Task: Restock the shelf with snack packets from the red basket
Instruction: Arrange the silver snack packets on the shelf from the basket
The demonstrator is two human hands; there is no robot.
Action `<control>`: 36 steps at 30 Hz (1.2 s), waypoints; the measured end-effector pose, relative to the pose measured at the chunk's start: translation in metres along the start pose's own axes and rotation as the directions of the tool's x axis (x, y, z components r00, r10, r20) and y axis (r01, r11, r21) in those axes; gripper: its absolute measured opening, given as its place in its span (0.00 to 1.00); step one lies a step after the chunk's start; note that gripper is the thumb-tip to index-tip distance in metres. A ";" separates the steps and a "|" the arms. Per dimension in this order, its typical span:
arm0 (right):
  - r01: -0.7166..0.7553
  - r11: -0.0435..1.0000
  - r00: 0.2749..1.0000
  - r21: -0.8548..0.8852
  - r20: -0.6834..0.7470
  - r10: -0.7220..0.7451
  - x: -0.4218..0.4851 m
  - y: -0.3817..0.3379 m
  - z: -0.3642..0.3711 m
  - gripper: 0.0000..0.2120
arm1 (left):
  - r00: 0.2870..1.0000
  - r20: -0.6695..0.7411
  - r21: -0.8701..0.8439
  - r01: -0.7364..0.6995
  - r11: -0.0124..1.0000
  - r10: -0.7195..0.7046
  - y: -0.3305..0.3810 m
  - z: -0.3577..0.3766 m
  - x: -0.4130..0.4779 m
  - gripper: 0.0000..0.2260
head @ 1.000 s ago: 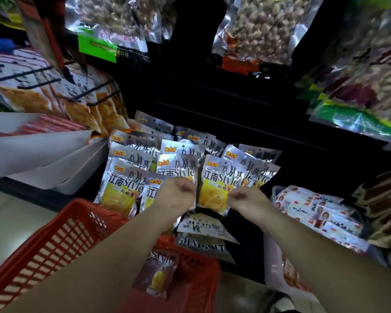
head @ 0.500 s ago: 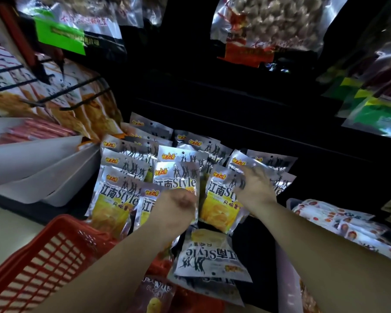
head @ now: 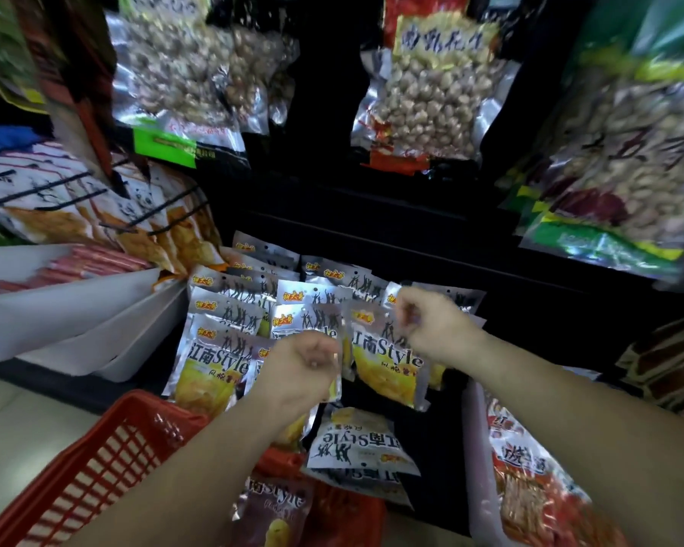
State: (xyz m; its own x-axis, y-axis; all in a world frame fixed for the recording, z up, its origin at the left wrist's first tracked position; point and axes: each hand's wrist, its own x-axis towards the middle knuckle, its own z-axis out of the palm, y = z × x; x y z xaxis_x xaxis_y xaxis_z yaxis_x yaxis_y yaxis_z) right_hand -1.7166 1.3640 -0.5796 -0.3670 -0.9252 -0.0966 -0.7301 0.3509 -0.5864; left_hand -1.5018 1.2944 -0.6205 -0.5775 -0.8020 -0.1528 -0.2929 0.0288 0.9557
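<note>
Silver and yellow snack packets point(head: 230, 329) stand in overlapping rows on the dark lower shelf. My right hand point(head: 431, 325) pinches the top edge of one such packet point(head: 387, 369) at the front of the right-hand row. My left hand point(head: 305, 369) is curled around the edge of another silver packet, mostly hidden behind the fist. The red basket point(head: 107, 467) sits at the lower left under my left forearm. A purple packet point(head: 273, 507) lies in it. Two upside-down silver packets point(head: 360, 444) rest over its far rim.
White trays point(head: 76, 309) with red sticks jut out on the left, under hooks of orange-filled packets point(head: 143, 230). Large bags of nuts point(head: 427, 92) hang above the shelf. A white bin of red and white packets point(head: 530, 487) stands at the lower right.
My right hand has drawn back from the rear packets and closed on the top of the front right packet. The view has tilted up; my left hand has stayed in place.
</note>
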 end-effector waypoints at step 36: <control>0.300 0.619 0.905 0.725 -0.421 0.054 -0.142 -0.089 -0.009 0.40 | 0.977 -0.137 -0.322 -0.200 0.925 0.164 0.085 -0.057 -0.121 0.14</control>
State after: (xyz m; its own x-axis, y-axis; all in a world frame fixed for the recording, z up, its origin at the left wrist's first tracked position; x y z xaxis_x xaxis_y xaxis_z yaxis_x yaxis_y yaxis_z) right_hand -1.6043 1.4655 -0.5067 -0.6144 -0.7578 0.2195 -0.1443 -0.1656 -0.9756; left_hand -1.4132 1.3604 -0.5068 -0.5073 -0.8608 0.0416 0.0901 -0.0049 0.9959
